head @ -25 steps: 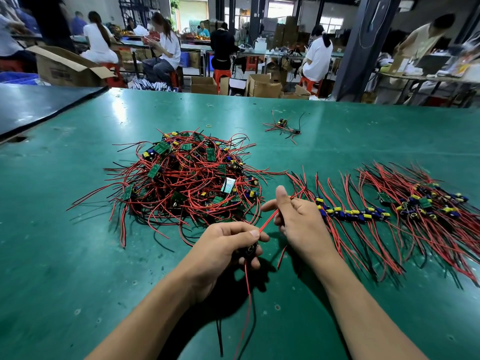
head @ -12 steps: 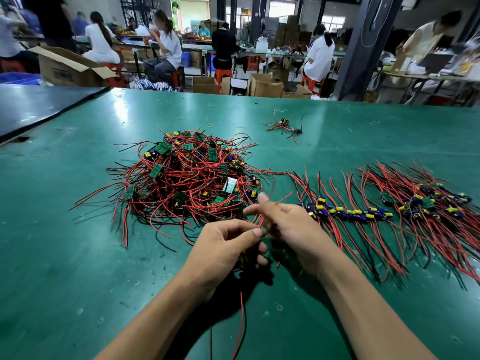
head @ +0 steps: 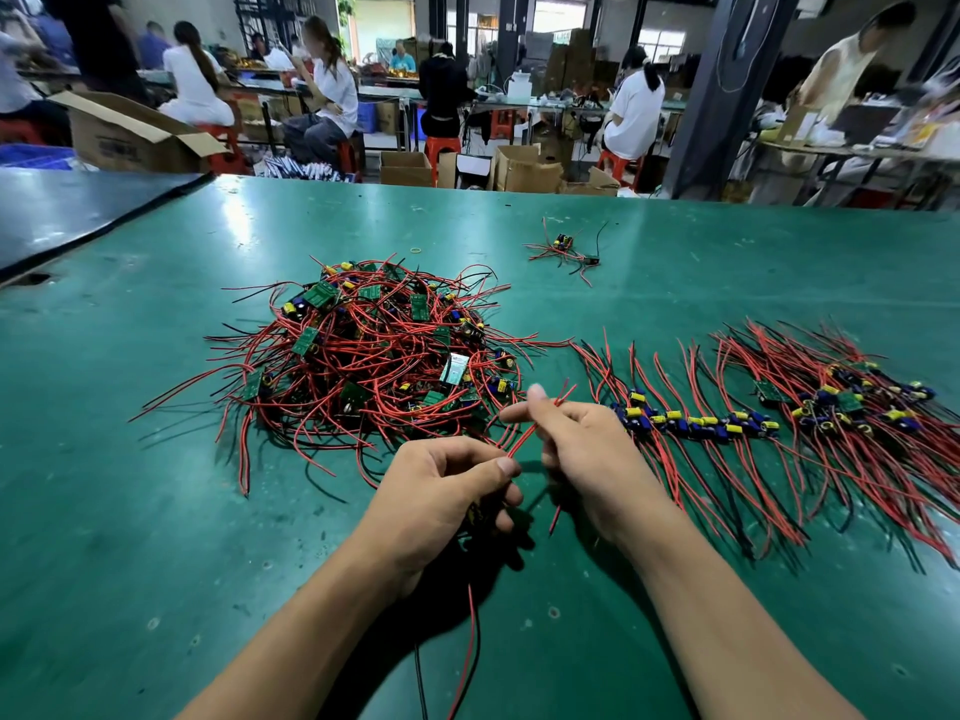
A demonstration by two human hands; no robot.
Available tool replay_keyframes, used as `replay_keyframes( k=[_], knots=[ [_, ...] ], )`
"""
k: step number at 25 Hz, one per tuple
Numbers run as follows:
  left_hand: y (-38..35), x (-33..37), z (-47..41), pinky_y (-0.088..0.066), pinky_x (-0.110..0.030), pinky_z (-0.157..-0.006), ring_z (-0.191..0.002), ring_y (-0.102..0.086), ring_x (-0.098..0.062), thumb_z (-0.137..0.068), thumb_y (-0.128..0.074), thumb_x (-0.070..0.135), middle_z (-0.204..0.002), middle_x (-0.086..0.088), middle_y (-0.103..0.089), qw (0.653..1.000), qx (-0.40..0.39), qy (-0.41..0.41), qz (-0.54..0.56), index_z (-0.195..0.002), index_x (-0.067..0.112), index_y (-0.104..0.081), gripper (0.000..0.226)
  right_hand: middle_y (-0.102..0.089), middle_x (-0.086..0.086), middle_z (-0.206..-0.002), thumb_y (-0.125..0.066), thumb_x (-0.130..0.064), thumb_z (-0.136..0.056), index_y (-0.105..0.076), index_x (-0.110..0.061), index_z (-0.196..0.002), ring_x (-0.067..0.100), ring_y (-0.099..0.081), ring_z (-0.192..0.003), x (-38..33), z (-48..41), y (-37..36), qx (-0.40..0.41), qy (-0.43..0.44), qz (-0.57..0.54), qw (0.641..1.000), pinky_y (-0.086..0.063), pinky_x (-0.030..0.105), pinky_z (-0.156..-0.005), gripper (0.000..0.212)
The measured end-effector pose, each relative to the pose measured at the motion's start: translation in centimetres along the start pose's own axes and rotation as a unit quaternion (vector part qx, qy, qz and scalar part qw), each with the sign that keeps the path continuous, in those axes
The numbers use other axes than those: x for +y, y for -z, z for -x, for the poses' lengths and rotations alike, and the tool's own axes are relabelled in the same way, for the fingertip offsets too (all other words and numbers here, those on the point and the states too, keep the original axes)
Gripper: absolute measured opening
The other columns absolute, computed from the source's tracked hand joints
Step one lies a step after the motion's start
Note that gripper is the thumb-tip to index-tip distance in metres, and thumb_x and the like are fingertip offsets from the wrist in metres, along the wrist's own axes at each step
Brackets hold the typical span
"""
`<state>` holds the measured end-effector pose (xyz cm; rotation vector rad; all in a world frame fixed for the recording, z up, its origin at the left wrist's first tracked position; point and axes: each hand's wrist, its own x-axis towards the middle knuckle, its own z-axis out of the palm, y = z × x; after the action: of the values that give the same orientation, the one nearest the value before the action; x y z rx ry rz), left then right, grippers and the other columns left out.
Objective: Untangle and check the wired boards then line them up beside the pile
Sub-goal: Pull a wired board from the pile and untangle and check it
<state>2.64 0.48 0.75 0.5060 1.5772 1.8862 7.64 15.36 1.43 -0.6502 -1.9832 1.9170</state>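
Note:
A tangled pile (head: 374, 366) of small green boards with red and black wires lies on the green table (head: 156, 511), left of centre. My left hand (head: 441, 496) is closed around one wired board, mostly hidden in the palm; its red and black wires (head: 470, 646) hang down toward me. My right hand (head: 582, 454) pinches that board's upper red wires (head: 524, 433) between thumb and fingers, just in front of the pile. To the right runs a row of boards (head: 696, 423) laid side by side, and past it a denser group (head: 857, 402).
A stray wired board (head: 563, 249) lies alone farther back on the table. A small rubber band (head: 415, 249) sits behind the pile. A dark table (head: 78, 210) abuts at the left. Seated people, cardboard boxes and a pillar fill the background.
My right hand has slid up the red wires and shifted left toward the pile, then eased back. The left hand keeps its grip on the board, and the hanging wires swing slightly.

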Motion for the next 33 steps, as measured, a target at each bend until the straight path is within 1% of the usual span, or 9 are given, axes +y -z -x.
replay_keyframes(
  k=[7, 11, 14, 17, 20, 23, 27, 30, 33],
  knots=[
    [0.4, 0.0, 0.0, -0.048, -0.025, -0.05, -0.05, -0.058, -0.022, -0.087, -0.068, 0.007, -0.069, -0.017, -0.068, 1.0, -0.013, 0.01, -0.009, -0.081, 0.0, -0.071, 0.01, -0.033, -0.005, -0.055, -0.039, -0.043, -0.105, -0.079, -0.008, -0.073, 0.005, -0.021, -0.038, -1.2, -0.4, 1.1, -0.093, -0.119, -0.284, 0.947, -0.016, 0.018, -0.038, 0.061],
    [0.5, 0.0, 0.1, -0.05, -0.025, -0.051, -0.051, -0.06, -0.022, -0.085, -0.07, 0.008, -0.069, -0.016, -0.068, 0.999, -0.032, 0.01, -0.013, -0.08, 0.001, -0.071, 0.009, -0.032, -0.003, -0.059, -0.054, -0.035, -0.09, -0.066, -0.01, -0.057, 0.008, -0.022, -0.036, -1.8, 0.0, 1.7, -0.141, -0.149, -0.321, 0.925, -0.02, 0.019, -0.039, 0.043],
    [0.7, 0.0, 0.1, -0.051, -0.027, -0.052, -0.053, -0.06, -0.023, -0.086, -0.069, 0.008, -0.07, -0.016, -0.068, 0.999, -0.039, 0.013, -0.011, -0.081, 0.003, -0.073, 0.008, -0.039, -0.005, -0.057, -0.056, -0.035, -0.09, -0.066, -0.011, -0.06, 0.008, -0.023, -0.036, -1.7, 0.0, 1.8, -0.165, -0.165, -0.342, 0.91, -0.02, 0.021, -0.04, 0.04],
    [0.7, 0.0, 0.0, -0.05, -0.026, -0.052, -0.051, -0.06, -0.022, -0.087, -0.069, 0.008, -0.07, -0.016, -0.068, 1.0, -0.025, 0.016, -0.009, -0.081, 0.002, -0.072, 0.008, -0.032, -0.006, -0.057, -0.05, -0.05, -0.096, -0.078, -0.009, -0.083, 0.004, -0.023, -0.038, -1.4, -0.1, 1.3, -0.14, -0.14, -0.271, 0.942, -0.019, 0.018, -0.038, 0.051],
    [0.6, 0.0, -0.1, -0.051, -0.027, -0.052, -0.049, -0.058, -0.021, -0.086, -0.069, 0.009, -0.069, -0.016, -0.067, 1.0, -0.009, 0.011, 0.005, -0.079, 0.006, -0.073, 0.009, -0.034, -0.005, -0.06, -0.059, -0.062, -0.084, -0.077, -0.009, -0.103, 0.005, -0.028, -0.043, -1.0, 0.1, 0.5, -0.137, -0.084, -0.147, 0.976, -0.026, 0.018, -0.04, 0.059],
    [0.7, 0.0, -0.2, -0.051, -0.029, -0.052, -0.049, -0.059, -0.022, -0.087, -0.067, 0.007, -0.07, -0.017, -0.067, 1.0, -0.01, 0.011, 0.018, -0.078, 0.007, -0.074, 0.011, -0.051, 0.004, -0.056, -0.067, -0.048, -0.089, -0.074, -0.005, -0.105, 0.015, -0.052, -0.044, -0.3, 0.8, -0.5, -0.177, -0.069, -0.101, 0.976, -0.047, 0.023, -0.044, 0.046],
    [0.7, -0.1, -0.2, -0.05, -0.026, -0.05, -0.05, -0.058, -0.022, -0.088, -0.066, 0.006, -0.069, -0.017, -0.067, 1.0, -0.012, 0.015, 0.02, -0.08, 0.004, -0.074, 0.011, -0.061, 0.015, -0.06, -0.063, -0.041, -0.096, -0.077, -0.009, -0.095, 0.022, -0.062, -0.045, -0.1, 1.0, -0.5, -0.167, -0.054, -0.06, 0.983, -0.048, 0.024, -0.045, 0.035],
    [0.7, 0.0, -0.2, -0.049, -0.024, -0.049, -0.05, -0.057, -0.021, -0.087, -0.067, 0.008, -0.068, -0.016, -0.067, 1.0, -0.015, 0.019, 0.013, -0.079, 0.005, -0.073, 0.01, -0.047, 0.006, -0.046, -0.062, -0.044, -0.096, -0.078, -0.011, -0.091, 0.014, -0.045, -0.035, 0.1, 0.2, 0.3, -0.075, -0.024, -0.012, 0.997, -0.032, 0.019, -0.042, 0.037],
    [0.6, 0.1, -0.1, -0.048, -0.023, -0.05, -0.05, -0.057, -0.021, -0.086, -0.068, 0.008, -0.068, -0.016, -0.066, 0.999, -0.023, 0.024, 0.011, -0.08, 0.003, -0.073, 0.009, -0.026, 0.0, -0.052, -0.06, -0.044, -0.097, -0.079, -0.013, -0.086, 0.012, -0.02, -0.043, 0.4, -0.6, 1.0, -0.01, 0.007, -0.022, 1.0, -0.011, 0.032, -0.052, 0.038]
  ],
)
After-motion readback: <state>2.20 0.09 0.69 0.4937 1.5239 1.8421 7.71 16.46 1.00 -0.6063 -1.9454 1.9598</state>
